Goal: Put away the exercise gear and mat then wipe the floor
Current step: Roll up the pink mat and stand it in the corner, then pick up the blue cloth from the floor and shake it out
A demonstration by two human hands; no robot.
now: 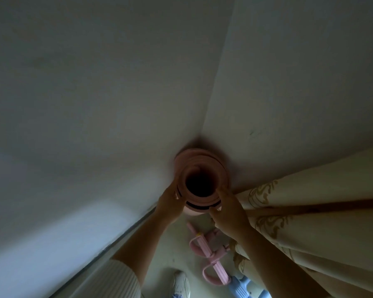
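Hands (170,203) around rolled mat (200,168) — upright, hollow core

The pale floor (177,250) carries a rolled pink mat (221,177) standing on end in the wall corner (203,127), a pink handled exercise piece (209,254) near it, a blue piece (241,287) at that one's near end, and a white shoe (181,282) beside them.

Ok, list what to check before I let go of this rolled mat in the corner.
1. Rolled mat stands on end in the wall corner: ok.
2. Left hand and right hand hold its sides: ok.
3. Its base rests flat on the floor: cannot tell, hidden.
4. Curtain is clear of the mat: cannot tell.
5. Pink gear and blue gear put away: not ok, both lie on the floor.
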